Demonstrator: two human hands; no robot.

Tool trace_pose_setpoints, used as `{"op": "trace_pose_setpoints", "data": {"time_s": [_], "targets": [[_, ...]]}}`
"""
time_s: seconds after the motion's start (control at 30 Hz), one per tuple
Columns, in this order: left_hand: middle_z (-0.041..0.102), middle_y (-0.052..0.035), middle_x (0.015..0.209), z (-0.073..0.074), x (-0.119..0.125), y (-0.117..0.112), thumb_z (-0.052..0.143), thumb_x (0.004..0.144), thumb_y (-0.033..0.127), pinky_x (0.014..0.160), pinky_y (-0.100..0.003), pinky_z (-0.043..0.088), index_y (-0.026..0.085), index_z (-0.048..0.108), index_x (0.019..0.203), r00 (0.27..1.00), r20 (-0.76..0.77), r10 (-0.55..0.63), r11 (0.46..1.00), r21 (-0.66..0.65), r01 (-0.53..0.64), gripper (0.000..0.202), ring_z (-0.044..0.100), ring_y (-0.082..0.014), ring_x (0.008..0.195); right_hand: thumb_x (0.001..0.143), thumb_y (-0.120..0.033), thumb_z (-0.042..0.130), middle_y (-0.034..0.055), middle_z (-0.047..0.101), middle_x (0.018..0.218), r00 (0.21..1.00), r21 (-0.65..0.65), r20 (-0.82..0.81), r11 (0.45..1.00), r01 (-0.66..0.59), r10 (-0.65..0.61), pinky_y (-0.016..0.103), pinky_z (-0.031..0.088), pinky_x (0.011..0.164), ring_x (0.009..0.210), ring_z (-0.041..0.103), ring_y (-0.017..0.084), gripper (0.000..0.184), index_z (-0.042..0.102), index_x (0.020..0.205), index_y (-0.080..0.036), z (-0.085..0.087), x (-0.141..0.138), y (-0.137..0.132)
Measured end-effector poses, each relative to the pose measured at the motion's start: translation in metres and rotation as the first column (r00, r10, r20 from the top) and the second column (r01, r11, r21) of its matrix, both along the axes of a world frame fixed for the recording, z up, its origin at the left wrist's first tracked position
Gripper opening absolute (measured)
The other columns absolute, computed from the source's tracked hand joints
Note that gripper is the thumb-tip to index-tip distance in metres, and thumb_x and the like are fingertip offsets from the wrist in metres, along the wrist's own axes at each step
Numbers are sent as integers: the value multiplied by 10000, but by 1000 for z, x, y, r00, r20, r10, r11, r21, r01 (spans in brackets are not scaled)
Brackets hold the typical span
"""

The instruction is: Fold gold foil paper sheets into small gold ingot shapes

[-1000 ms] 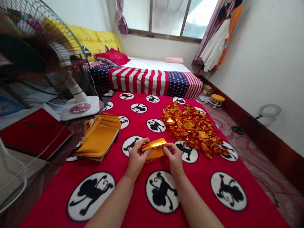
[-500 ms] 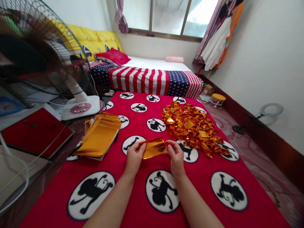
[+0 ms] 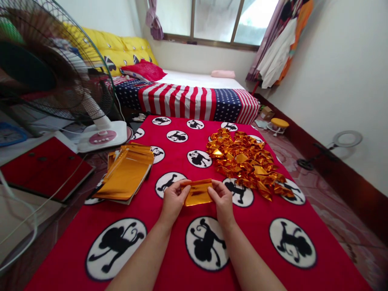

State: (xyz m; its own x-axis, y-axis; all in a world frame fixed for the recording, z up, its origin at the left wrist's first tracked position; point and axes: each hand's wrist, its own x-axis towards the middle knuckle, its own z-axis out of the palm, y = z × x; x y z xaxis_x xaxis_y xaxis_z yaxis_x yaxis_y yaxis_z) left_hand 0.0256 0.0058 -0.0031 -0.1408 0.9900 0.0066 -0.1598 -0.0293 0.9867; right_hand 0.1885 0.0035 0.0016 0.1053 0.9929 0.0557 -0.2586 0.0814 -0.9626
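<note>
A small sheet of gold foil paper (image 3: 199, 193) is pinched between both hands just above the red blanket (image 3: 182, 250). My left hand (image 3: 173, 201) grips its left edge with closed fingers. On the sheet's right edge, my right hand (image 3: 222, 200) does the same. A stack of flat gold foil sheets (image 3: 125, 175) lies to the left of my hands. To the right and farther off sits a pile of folded gold foil pieces (image 3: 245, 159).
The red blanket carries black monkey prints in white circles. A standing fan (image 3: 51, 72) with its white base (image 3: 101, 136) is at the left, beside a red board (image 3: 42, 167). A bed with a striped flag cover (image 3: 188, 101) lies behind. Bare floor runs along the right wall.
The gold sheet has been turned and flattened between my hands; its top edge now lies level, and both hands have drawn slightly closer together.
</note>
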Motion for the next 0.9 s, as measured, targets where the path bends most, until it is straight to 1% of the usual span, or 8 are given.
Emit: {"op": "trace_pose_setpoints", "data": {"time_s": [0.13, 0.23, 0.3, 0.4, 0.5, 0.63, 0.77, 0.9], "targets": [[731, -72, 879, 0, -2, 0, 675, 786, 421, 664, -248, 540, 140, 674, 1089, 999, 34, -6, 999, -37, 7, 413, 691, -184, 763, 750, -345, 734, 15, 696, 759, 1000, -34, -6, 999, 29, -30, 281, 502, 675, 688, 633, 157, 168, 688, 822, -200, -1, 0, -1], [726, -78, 914, 1, -3, -2, 640, 811, 466, 670, -255, 541, 138, 674, 1118, 999, 34, 2, 999, -35, -1, 450, 682, -187, 775, 750, -352, 734, 7, 687, 726, 998, -51, -15, 997, 57, -57, 265, 497, 645, 660, 620, 145, 168, 689, 788, -195, -3, 1, 0], [723, -89, 929, 2, -3, -3, 602, 833, 500, 694, -260, 538, 132, 667, 1147, 997, 71, -7, 1000, -17, 8, 488, 678, -190, 800, 754, -350, 731, 5, 689, 744, 996, -58, -44, 996, 73, -76, 260, 496, 647, 672, 624, 143, 167, 683, 806, -198, -5, 1, 1], [723, -95, 903, 2, -2, -4, 552, 855, 537, 707, -270, 533, 126, 643, 1193, 984, 171, -51, 999, -8, 53, 541, 678, -200, 818, 763, -344, 723, -6, 683, 752, 991, -76, -95, 993, 88, -95, 257, 497, 633, 664, 627, 140, 232, 661, 947, -217, -4, 1, 1], [727, -92, 943, 2, -2, -5, 575, 853, 506, 805, -301, 525, 132, 670, 1156, 988, 138, -71, 997, 14, 70, 491, 670, -221, 905, 767, -332, 722, -40, 638, 661, 991, -91, -105, 993, 76, -85, 233, 482, 590, 596, 603, 121, 356, 609, 1087, -226, 0, 2, 1], [719, -103, 1036, -1, -3, -4, 591, 855, 461, 923, -341, 488, 131, 695, 1113, 996, 73, -46, 997, 61, 41, 432, 636, -251, 1031, 779, -326, 712, -70, 577, 583, 990, -84, -99, 992, 90, -98, 210, 465, 571, 541, 565, 99, 366, 592, 1107, -216, 3, 2, 0], [716, -120, 1043, -1, -2, -4, 587, 856, 429, 868, -343, 520, 126, 665, 1159, 990, 134, -50, 998, 49, 44, 435, 655, -248, 997, 775, -318, 711, -71, 580, 577, 990, -83, -83, 991, 106, -113, 207, 457, 567, 533, 554, 97, 361, 592, 1098, -210, 3, 3, 0], [671, -122, 1165, 10, 2, -7, 678, 780, 294, 842, -295, 530, 177, 577, 1279, 984, 120, -133, 988, 97, 121, 523, 657, -215, 1003, 759, -314, 712, -64, 601, 581, 995, -95, -61, 993, 73, -79, 213, 449, 557, 544, 562, 110, 382, 582, 1104, -213, 4, 3, 1]]}}
